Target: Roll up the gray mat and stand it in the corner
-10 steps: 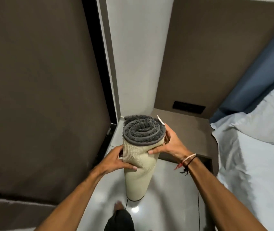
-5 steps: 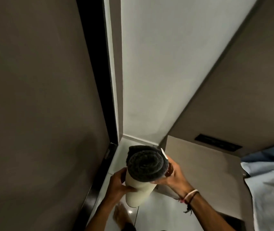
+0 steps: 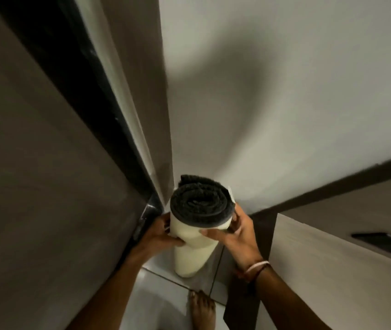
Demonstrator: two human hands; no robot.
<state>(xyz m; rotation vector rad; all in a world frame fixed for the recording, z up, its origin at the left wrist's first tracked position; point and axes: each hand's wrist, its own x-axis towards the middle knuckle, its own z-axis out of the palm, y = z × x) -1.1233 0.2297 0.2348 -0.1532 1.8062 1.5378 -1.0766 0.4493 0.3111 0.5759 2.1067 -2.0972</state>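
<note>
The gray mat [image 3: 193, 254] is rolled into a tight tube, dark gray pile spiralled at the top and cream backing on the outside. It stands upright on the tiled floor, close to the corner where the white wall meets the door frame. My left hand [image 3: 160, 234] clasps its left side just under the top. My right hand [image 3: 233, 231] grips the right side, thumb across the front. A small white tag sticks out at the roll's upper right edge.
A dark door and black frame [image 3: 99, 129] rise on the left. The white wall [image 3: 273, 103] fills the back. A wooden bedside unit [image 3: 327, 265] stands close on the right. My bare foot [image 3: 202, 310] rests on the glossy floor tiles [image 3: 156, 303] below the roll.
I have stepped closer and the roll has moved deeper toward the corner, its base now on the floor by the wall. Both hands keep the same hold.
</note>
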